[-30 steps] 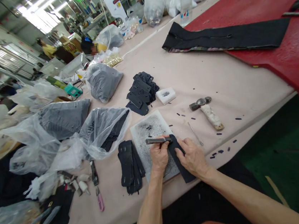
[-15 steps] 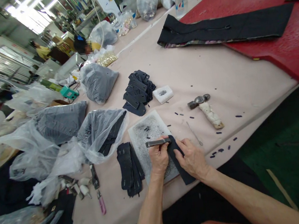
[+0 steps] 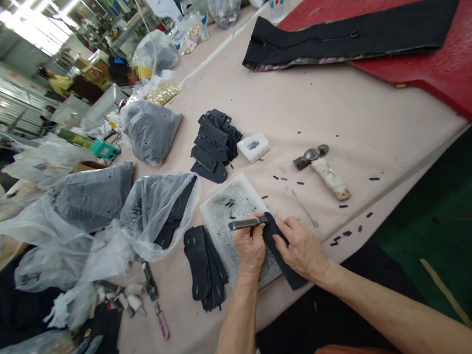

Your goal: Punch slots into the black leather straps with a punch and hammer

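My left hand [image 3: 250, 248] is closed around a metal punch tool [image 3: 243, 223] that sticks out to the left over a white cutting board [image 3: 231, 206]. My right hand [image 3: 301, 249] presses its fingers on a long black strip [image 3: 286, 262] lying across the board's right edge. Beside the board on the left lies a stack of punched black strips [image 3: 203, 267]. A hammer [image 3: 323, 171] with a wrapped handle rests on the table to the right.
A pile of black pieces [image 3: 215, 143] and a small white block [image 3: 253, 147] lie beyond the board. Plastic bags [image 3: 155, 212] crowd the left. A long black fabric piece [image 3: 352, 39] lies on a red surface [image 3: 463, 77]. Small black cut-outs dot the beige table [image 3: 340, 119]. A person sits far back.
Both hands hold their places on the tool and strip; only the head view has drifted slightly.
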{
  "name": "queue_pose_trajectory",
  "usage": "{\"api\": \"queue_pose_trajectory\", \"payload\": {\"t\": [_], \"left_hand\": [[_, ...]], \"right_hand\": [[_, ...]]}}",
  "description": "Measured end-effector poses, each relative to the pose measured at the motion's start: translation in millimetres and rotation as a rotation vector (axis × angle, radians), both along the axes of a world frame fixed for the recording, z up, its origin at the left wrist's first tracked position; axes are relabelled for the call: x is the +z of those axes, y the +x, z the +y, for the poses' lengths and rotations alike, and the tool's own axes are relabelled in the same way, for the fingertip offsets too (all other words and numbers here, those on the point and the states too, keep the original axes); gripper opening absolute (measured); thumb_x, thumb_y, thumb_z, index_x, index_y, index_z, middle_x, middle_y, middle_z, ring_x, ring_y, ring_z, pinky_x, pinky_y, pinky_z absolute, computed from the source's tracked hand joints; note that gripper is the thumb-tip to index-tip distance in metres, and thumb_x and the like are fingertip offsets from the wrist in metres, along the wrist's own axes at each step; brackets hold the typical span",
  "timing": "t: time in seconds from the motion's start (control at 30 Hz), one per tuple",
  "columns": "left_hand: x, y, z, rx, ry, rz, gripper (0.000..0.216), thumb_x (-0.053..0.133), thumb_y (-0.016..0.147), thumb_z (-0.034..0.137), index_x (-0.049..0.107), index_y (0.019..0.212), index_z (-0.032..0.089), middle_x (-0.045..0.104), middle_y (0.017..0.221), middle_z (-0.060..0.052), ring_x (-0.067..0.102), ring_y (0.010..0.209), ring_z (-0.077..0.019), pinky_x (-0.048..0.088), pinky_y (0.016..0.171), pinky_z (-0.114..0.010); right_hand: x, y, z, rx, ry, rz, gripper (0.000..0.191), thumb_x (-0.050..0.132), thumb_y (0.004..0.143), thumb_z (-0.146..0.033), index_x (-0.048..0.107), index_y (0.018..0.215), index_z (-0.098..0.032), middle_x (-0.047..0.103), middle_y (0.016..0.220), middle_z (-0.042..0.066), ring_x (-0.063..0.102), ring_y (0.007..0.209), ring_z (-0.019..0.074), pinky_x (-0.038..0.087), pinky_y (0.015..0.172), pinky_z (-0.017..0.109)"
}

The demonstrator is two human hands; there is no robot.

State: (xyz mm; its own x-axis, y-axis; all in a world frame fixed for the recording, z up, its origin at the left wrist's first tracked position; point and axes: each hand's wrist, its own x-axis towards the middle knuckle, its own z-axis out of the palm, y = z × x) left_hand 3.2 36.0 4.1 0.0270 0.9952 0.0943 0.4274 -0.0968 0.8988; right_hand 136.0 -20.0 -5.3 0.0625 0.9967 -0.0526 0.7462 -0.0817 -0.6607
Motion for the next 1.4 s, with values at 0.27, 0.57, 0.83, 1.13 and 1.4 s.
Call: {"api": "queue_pose_trajectory", "payload": {"t": [0.27, 0.57, 0.83, 1.13, 1.4], "left_hand": [[-1.5, -1, 1, -0.017, 0.015, 0.027, 0.015, 0.062, 0.084, 0.027, 0.073, 0.093, 0.025, 0.076, 0.095, -0.004, 0.068, 0.092, -0.0229, 0.053, 0.087, -0.038], [-0.7, 2, 1, 0.002, 0.026, 0.094, 0.016, 0.059, 0.085, 0.026, 0.072, 0.094, 0.025, 0.076, 0.097, -0.005, 0.068, 0.092, -0.0234, 0.052, 0.089, -0.038], [-2.6, 3, 4, -0.037, 0.068, 0.146, 0.016, 0.057, 0.086, 0.024, 0.072, 0.093, 0.024, 0.076, 0.094, -0.004, 0.069, 0.091, -0.0220, 0.053, 0.087, -0.035], [-3.6, 6, 7, -0.087, 0.108, 0.196, 0.017, 0.053, 0.087, 0.022, 0.070, 0.093, 0.022, 0.075, 0.093, -0.005, 0.069, 0.091, -0.0210, 0.053, 0.086, -0.034], [-7.0, 4, 7, -0.090, 0.120, 0.178, 0.018, 0.053, 0.088, 0.022, 0.069, 0.094, 0.020, 0.074, 0.092, -0.005, 0.069, 0.090, -0.0210, 0.053, 0.084, -0.034]], "right_hand": [[-0.1, 0, -1, -0.008, 0.015, -0.007, 0.038, 0.046, 0.094, -0.031, 0.058, 0.128, -0.020, 0.059, 0.097, 0.008, 0.055, 0.083, 0.0198, 0.037, 0.070, 0.030], [-1.0, -2, 0, -0.017, 0.029, -0.026, 0.039, 0.047, 0.094, -0.030, 0.057, 0.129, -0.018, 0.060, 0.099, 0.009, 0.055, 0.089, 0.0215, 0.037, 0.074, 0.031], [-1.1, -1, 0, -0.009, 0.008, -0.002, 0.035, 0.047, 0.094, -0.030, 0.057, 0.126, -0.018, 0.060, 0.102, 0.009, 0.056, 0.091, 0.0214, 0.038, 0.076, 0.030], [2.5, 0, 0, 0.000, -0.018, 0.008, 0.035, 0.049, 0.094, -0.030, 0.057, 0.126, -0.019, 0.060, 0.103, 0.009, 0.056, 0.092, 0.0213, 0.038, 0.074, 0.030], [15.9, 66, 22, -0.135, 0.081, -0.044, 0.033, 0.048, 0.095, -0.035, 0.061, 0.120, -0.019, 0.061, 0.108, 0.010, 0.057, 0.095, 0.0227, 0.040, 0.082, 0.032]]}}
